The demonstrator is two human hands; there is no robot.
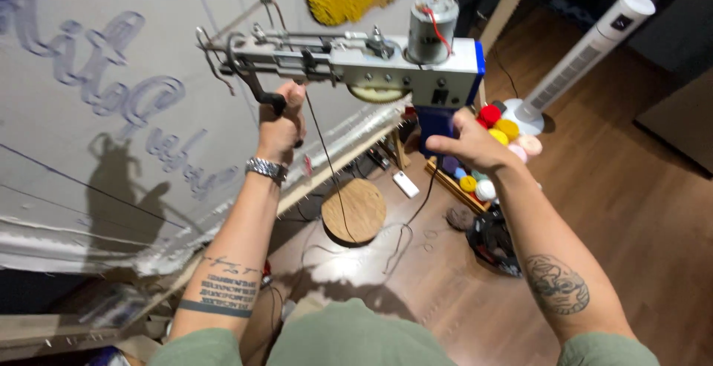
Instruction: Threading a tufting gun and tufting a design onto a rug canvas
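Head view: both hands grip the tufting gun (pixel 371 58) near the stretched cloth (pixel 111 151), left hand (pixel 281 125) closed on its front handle, right hand (pixel 468 143) around the blue grip. The loose yarn (pixel 327 158) below the gun seems slack and may snag.

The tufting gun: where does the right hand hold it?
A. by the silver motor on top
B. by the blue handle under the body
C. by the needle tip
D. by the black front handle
B: the right hand wraps the blue handle under the tufting gun; the left hand takes the black front handle.
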